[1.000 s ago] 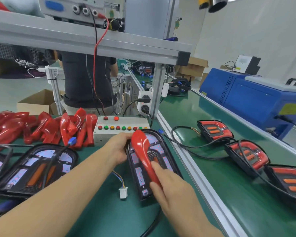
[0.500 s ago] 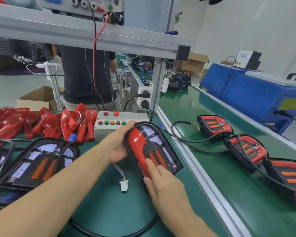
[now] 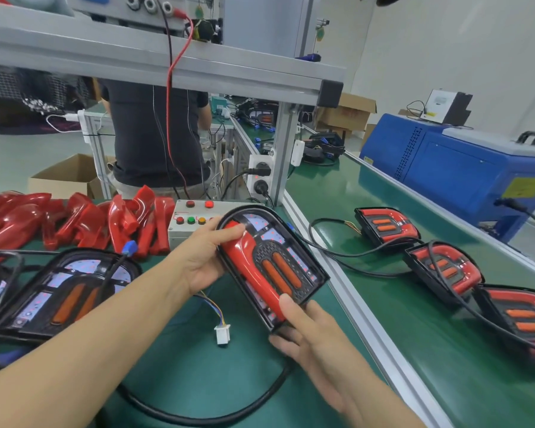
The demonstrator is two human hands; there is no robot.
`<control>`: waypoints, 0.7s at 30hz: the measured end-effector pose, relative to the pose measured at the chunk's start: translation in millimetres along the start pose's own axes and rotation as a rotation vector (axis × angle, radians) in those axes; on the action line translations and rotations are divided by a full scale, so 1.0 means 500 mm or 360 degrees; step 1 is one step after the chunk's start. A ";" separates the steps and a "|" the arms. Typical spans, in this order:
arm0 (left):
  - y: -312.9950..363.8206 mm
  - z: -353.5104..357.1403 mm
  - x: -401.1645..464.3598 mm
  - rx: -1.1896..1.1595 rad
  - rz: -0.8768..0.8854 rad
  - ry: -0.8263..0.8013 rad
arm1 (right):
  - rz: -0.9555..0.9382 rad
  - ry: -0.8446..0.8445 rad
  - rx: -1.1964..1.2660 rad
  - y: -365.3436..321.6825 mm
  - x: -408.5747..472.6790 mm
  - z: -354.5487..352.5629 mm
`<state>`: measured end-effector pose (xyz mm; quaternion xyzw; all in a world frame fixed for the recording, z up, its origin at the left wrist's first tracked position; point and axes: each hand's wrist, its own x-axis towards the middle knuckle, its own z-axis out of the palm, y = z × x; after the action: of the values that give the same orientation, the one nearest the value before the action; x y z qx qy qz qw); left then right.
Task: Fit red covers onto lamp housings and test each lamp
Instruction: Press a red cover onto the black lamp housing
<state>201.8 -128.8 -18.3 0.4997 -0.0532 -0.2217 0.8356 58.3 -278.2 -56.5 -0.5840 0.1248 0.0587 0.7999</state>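
Lamp housing [image 3: 291, 257]: one, black, arch-shaped; one glossy red cover [image 3: 254, 267] seated; left hand [image 3: 204, 257] and right hand [image 3: 315, 335] both grasp it.

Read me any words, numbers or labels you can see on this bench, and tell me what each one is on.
No text here is clear enough to quote.
Yellow label on the blue machine: print too blurred to read.
Red print on the cardboard box: blurred, unreadable.
Red marks on the white button box: too small to read.
Lamp housing and red cover: no lettering visible.
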 end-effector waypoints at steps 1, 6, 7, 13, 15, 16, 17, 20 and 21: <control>-0.001 0.003 -0.004 -0.0012 -0.0004 -0.0015 | -0.0006 -0.0027 0.0133 -0.005 0.006 0.007; 0.005 0.001 -0.022 0.0017 0.0004 -0.0004 | -0.0030 -0.0021 0.0243 -0.004 0.016 0.017; 0.005 -0.002 -0.025 0.0047 0.0018 -0.0012 | -0.0043 -0.0021 0.0198 -0.002 0.014 0.020; 0.006 -0.013 -0.033 0.0150 -0.0045 -0.0038 | -0.0094 0.0116 0.0063 0.015 0.013 0.032; 0.010 -0.013 -0.034 0.0179 -0.0067 -0.0017 | -0.0111 0.0080 0.0045 0.017 0.012 0.034; 0.012 -0.012 -0.034 0.0177 -0.0066 -0.0013 | -0.0128 0.0063 0.0031 0.017 0.011 0.035; 0.013 -0.010 -0.035 0.0168 -0.0060 -0.0008 | -0.0148 0.0056 0.0016 0.017 0.011 0.036; 0.015 -0.007 -0.033 0.0171 -0.0024 0.0055 | -0.0216 0.0094 -0.0031 0.017 0.010 0.042; 0.014 -0.006 -0.030 0.0178 -0.0022 0.0092 | -0.0234 0.0125 -0.0043 0.018 0.012 0.044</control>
<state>191.6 -116.9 -11.7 0.5523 -0.0379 -0.2096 0.8060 64.8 -254.8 -60.2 -0.6043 0.1120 -0.0216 0.7886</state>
